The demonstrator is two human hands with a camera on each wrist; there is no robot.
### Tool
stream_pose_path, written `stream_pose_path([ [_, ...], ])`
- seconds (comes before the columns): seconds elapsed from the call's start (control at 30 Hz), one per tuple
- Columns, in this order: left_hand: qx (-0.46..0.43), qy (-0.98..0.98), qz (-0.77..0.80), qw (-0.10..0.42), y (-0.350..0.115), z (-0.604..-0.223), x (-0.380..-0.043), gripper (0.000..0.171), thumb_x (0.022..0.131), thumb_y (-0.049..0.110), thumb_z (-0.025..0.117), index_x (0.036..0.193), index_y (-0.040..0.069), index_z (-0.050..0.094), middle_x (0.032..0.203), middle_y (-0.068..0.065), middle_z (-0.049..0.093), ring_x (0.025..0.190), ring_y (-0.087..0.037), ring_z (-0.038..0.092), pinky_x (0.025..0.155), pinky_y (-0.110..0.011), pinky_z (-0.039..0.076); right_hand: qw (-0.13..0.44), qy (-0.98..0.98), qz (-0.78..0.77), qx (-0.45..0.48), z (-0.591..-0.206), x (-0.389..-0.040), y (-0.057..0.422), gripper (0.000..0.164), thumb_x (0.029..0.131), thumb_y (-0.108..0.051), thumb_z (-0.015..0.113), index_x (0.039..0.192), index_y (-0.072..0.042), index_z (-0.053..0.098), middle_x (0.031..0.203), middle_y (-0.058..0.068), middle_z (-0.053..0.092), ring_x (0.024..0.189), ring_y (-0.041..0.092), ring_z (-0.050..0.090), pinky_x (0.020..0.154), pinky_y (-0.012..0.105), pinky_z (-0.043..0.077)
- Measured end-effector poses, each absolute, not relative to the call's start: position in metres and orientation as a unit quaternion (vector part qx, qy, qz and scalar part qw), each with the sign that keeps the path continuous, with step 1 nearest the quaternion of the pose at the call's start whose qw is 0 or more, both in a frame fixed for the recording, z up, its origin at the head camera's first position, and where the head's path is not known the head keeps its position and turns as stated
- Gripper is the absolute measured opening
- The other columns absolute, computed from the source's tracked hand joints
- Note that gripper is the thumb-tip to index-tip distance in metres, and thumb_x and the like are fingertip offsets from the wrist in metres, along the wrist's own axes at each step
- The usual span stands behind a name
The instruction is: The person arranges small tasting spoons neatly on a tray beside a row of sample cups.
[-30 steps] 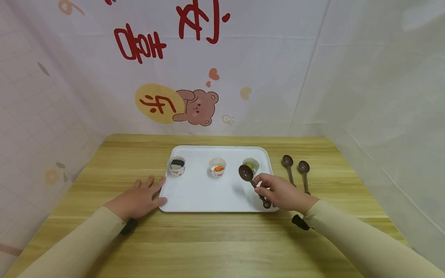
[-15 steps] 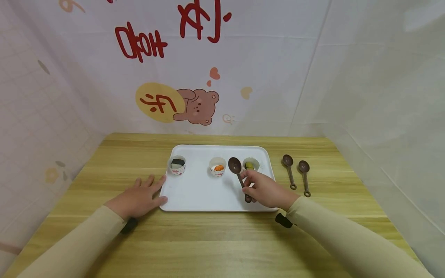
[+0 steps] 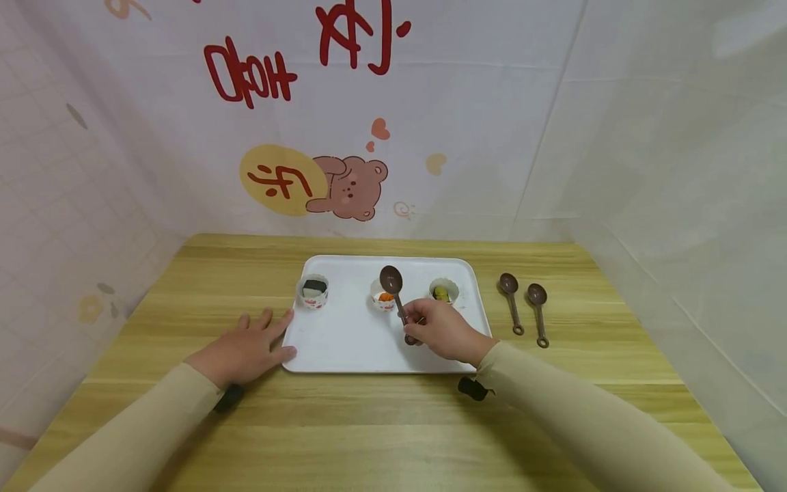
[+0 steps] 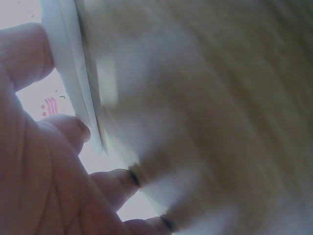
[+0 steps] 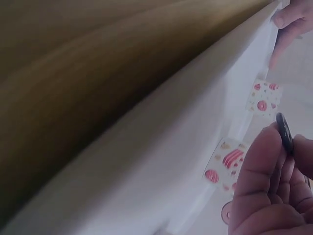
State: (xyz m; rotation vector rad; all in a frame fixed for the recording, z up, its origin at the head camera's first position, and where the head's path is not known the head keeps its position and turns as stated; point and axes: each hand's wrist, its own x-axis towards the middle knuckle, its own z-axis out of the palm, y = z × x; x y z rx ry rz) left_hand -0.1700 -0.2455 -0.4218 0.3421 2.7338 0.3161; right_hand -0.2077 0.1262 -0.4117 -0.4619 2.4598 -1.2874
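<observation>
Pinching brown spoon (image 3: 393,287) w/ R hand (image 3: 447,331), nr mid cup (image 3: 380,305); touching white tray (image 3: 344,342) w/ L hand (image 3: 242,352), spread wide.

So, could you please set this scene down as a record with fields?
Left grip: touching left edge of white rectangular tray
Right grip: pinching brown round-bowled spoon above tray
Tray left: white round printed cup, black-and-white contents
Tray middle: second matching cup, orange contents, partly hidden by spoon
Tray right: third matching cup, green contents
Beside tray: two similar brown spoons on wood-grain table
</observation>
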Motion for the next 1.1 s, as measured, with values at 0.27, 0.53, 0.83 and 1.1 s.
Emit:
stream_pose_path([
  [0.27,0.121,0.969,0.110,0.183,-0.245,-0.423,-0.170,0.088,0.103,0.069,0.046,0.168,0.013,0.026,0.168,-0.039,0.019,0.143,-0.077,0.017,0.102,-0.084,0.036,0.170,0.845,-0.484,-0.149,-0.414,-0.211,0.102,0.017,0.099,-0.003,0.067,0.114,0.004,0.070,0.092,0.007,0.074,0.079,0.013,0.074,0.072,0.030,0.063],
  [0.53,0.117,0.969,0.114,0.184,-0.246,-0.423,-0.170,0.089,0.103,0.070,0.047,0.169,0.014,0.025,0.168,-0.039,0.019,0.145,-0.076,0.016,0.104,-0.083,0.035,0.185,0.835,-0.503,-0.120,-0.416,-0.214,0.079,0.021,0.098,-0.002,0.068,0.117,0.005,0.071,0.091,0.008,0.075,0.078,0.014,0.075,0.068,0.029,0.063],
  [0.83,0.119,0.969,0.115,0.184,-0.246,-0.421,-0.169,0.089,0.103,0.069,0.047,0.169,0.013,0.025,0.167,-0.040,0.019,0.144,-0.077,0.016,0.104,-0.083,0.035,0.204,0.813,-0.538,-0.086,-0.417,-0.215,0.057,0.022,0.098,-0.003,0.067,0.118,0.005,0.071,0.085,0.008,0.076,0.067,0.011,0.069,0.061,0.026,0.061],
  [1.1,0.121,0.969,0.122,0.179,-0.245,-0.418,-0.167,0.088,0.103,0.067,0.049,0.169,0.013,0.025,0.167,-0.040,0.020,0.143,-0.078,0.016,0.103,-0.084,0.036,0.216,0.793,-0.566,-0.066,-0.416,-0.218,0.042,0.025,0.099,-0.003,0.068,0.122,0.008,0.069,0.084,0.011,0.076,0.060,0.012,0.068,0.062,0.032,0.064],
])
